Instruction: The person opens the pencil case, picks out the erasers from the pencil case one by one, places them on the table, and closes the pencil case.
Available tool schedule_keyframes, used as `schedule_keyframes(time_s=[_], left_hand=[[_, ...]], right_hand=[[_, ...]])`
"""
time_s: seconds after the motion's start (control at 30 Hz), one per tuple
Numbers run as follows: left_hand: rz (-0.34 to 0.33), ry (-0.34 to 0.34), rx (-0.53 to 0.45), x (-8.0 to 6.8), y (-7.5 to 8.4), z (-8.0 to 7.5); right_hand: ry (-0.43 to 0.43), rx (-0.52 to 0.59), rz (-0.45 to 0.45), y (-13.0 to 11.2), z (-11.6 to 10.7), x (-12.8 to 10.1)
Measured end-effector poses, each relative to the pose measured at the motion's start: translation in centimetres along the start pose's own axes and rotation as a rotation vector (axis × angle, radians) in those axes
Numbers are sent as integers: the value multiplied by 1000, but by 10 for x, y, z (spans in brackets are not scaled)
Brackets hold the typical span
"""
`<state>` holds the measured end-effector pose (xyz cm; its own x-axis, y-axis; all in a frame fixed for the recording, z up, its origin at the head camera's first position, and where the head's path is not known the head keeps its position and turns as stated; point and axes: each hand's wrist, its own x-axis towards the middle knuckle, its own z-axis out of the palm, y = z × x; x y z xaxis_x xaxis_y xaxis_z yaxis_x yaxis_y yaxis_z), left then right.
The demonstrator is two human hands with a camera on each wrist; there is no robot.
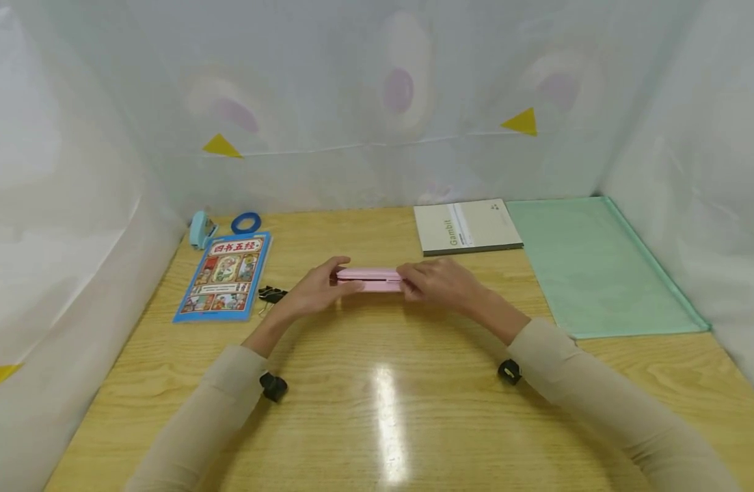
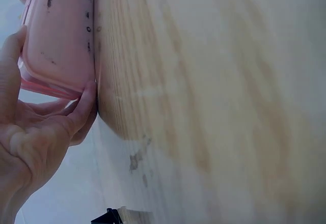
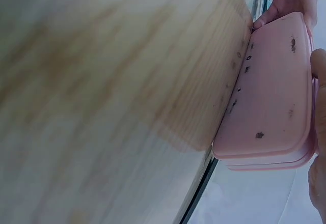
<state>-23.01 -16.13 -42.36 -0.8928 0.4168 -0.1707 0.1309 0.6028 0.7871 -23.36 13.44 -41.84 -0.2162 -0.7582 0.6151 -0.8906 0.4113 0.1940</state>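
A pink pencil case (image 1: 370,273) stands on the table in front of me, its long side toward me. A narrow dark gap runs along that side, between the upper and lower parts. My left hand (image 1: 317,290) grips the left end, thumb on the near side. At the other end my right hand (image 1: 441,283) holds the case with curled fingers. The left wrist view shows the case (image 2: 61,40) between the left thumb and fingers, close against the wood. Dark scuffs mark its pink surface (image 3: 270,91) in the right wrist view.
To the left lie a blue-edged book (image 1: 225,273), a light blue stapler (image 1: 199,231), a blue tape ring (image 1: 236,227) and black binder clips (image 1: 272,294). A Gambit notebook (image 1: 487,229) and a green translucent sheet (image 1: 610,266) lie right. White sheeting (image 1: 327,178) encloses the table.
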Motion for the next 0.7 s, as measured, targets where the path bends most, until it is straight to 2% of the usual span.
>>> schedule_keyframes(time_s=[0.13, 0.23, 0.37, 0.47, 0.57, 0.7], left_hand=[[7, -14, -10, 0, -1, -1], [10, -26, -10, -1, -2, -2], [21, -28, 21, -1, -4, -1], [19, -30, 58, -1, -3, -1], [22, -42, 100, -1, -4, 0], [51, -55, 174, -1, -6, 4]], right_hand=[[-45, 60, 60, 1, -4, -4], [-140, 177, 186, 6, -11, -14], [-314, 345, 385, 14, -23, -32], [-396, 430, 471, 19, -30, -43], [-418, 484, 507, 22, -35, -48], [-394, 516, 541, 25, -40, -48]])
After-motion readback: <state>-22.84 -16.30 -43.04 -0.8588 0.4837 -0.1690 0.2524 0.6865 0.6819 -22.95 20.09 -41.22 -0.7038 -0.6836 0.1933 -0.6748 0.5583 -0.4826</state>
